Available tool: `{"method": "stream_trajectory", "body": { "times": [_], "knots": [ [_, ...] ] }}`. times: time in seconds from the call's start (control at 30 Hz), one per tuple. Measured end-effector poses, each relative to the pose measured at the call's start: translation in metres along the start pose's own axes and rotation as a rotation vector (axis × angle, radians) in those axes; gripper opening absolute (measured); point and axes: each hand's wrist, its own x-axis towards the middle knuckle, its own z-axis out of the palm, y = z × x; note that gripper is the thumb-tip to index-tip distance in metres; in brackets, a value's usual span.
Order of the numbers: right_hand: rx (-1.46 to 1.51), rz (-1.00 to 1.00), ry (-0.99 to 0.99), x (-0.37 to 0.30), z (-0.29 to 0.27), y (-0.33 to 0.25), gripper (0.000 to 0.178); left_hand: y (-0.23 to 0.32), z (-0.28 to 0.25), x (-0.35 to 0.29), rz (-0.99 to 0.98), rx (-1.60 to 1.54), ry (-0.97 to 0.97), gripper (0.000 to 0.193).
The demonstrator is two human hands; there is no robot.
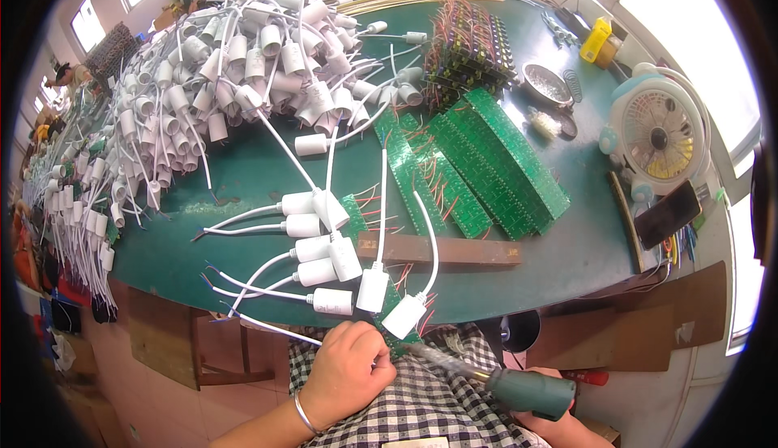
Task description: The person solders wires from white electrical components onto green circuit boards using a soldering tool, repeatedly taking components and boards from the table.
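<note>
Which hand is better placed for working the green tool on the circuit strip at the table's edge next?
Right, likely: the right hand grips the rounded dark-green tool, its long metal tip reaching toward the narrow green circuit strip. The left hand curls beside that strip, its grip partly hidden.

Bright windows (685, 30) glare to the right of the green tabletop (579, 205); pinkish tiled floor (182, 403) and a wooden stool (162, 338) show below its near left edge.
</note>
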Motion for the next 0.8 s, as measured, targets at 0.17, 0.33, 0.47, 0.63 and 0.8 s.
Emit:
{"method": "stream_trajectory", "body": {
  "times": [0.17,0.33,0.47,0.63,0.8],
  "knots": [
    [0.610,0.386,0.290,-0.018,0.008,-0.015,0.043,0.002,-0.001,0.000,-0.005,0.005,-0.013,0.019],
    [0.790,0.522,0.147,-0.018,0.007,-0.006,0.064,-0.002,0.001,0.001,-0.020,-0.017,-0.009,0.017],
    [0.910,0.456,0.302,-0.018,0.014,-0.007,0.067,0.003,0.000,0.001,-0.005,-0.008,-0.001,0.017],
    [0.888,0.458,0.398,-0.008,0.017,-0.014,0.064,0.000,0.000,0.000,-0.030,0.020,-0.001,0.018],
    [1.170,0.419,0.507,0.014,0.009,-0.013,0.046,0.003,-0.001,-0.003,-0.113,0.009,-0.042,0.015]
  ]
}}
